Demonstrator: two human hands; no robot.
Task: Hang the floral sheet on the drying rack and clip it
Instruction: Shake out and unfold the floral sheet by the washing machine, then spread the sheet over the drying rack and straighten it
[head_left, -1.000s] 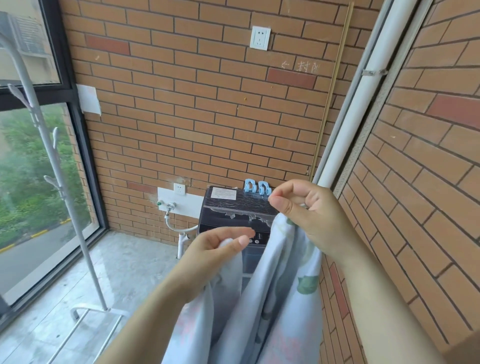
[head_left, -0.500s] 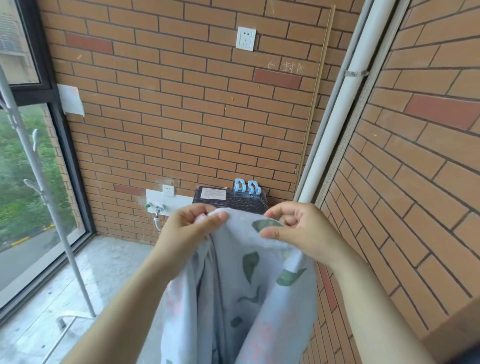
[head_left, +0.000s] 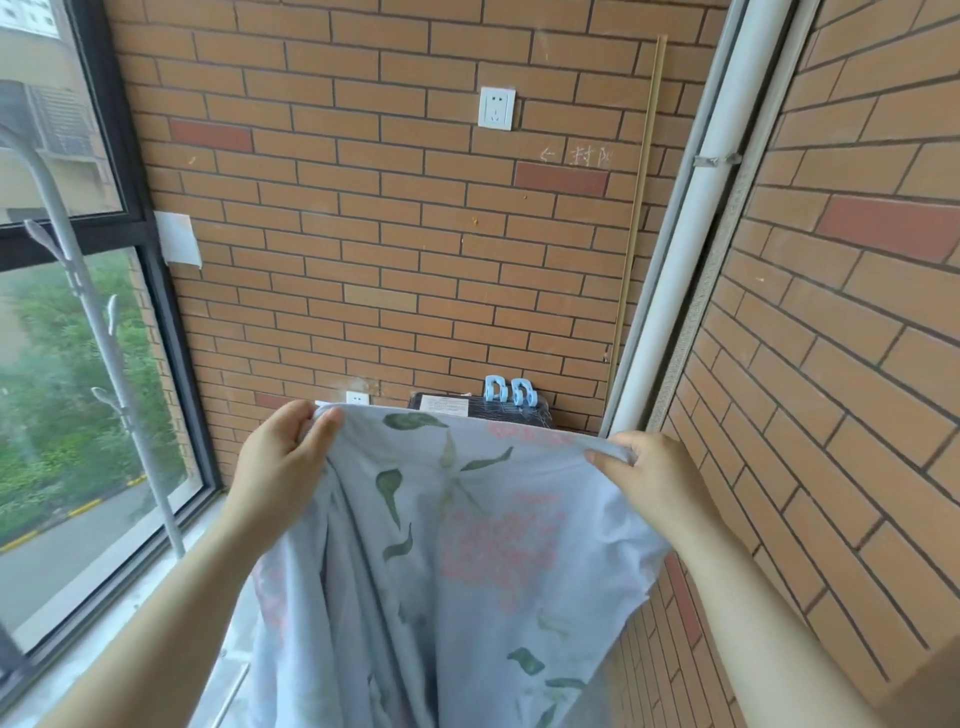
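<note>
Head view, lower centre: the floral sheet (head_left: 467, 545) is hanging from both hands. Its top edge is being stretched between them, in my judgement to open the cloth flat before it goes over a rail. The rest is draping down past the bottom of the frame.

The left hand (head_left: 283, 462), lower left of centre, is pinching one end of that edge, thumb on the near face and fingers curled behind. Its forearm is rising from the lower left corner.

The right hand (head_left: 649, 475), lower right of centre, is gripping the other end, fingers curled round a bunched fold. Its forearm is coming up from the lower right. Both hands are sitting at roughly equal height, well apart.

Just above the sheet's edge, two blue clips (head_left: 509, 391) are resting on a dark appliance (head_left: 457, 404) against the brick wall (head_left: 389, 234), probably for the clipping step.

At the left of the frame a grey pole (head_left: 98, 332) with pegs is standing before the window, seemingly part of the drying rack, well apart from the sheet. Hanging is not yet begun.
</note>
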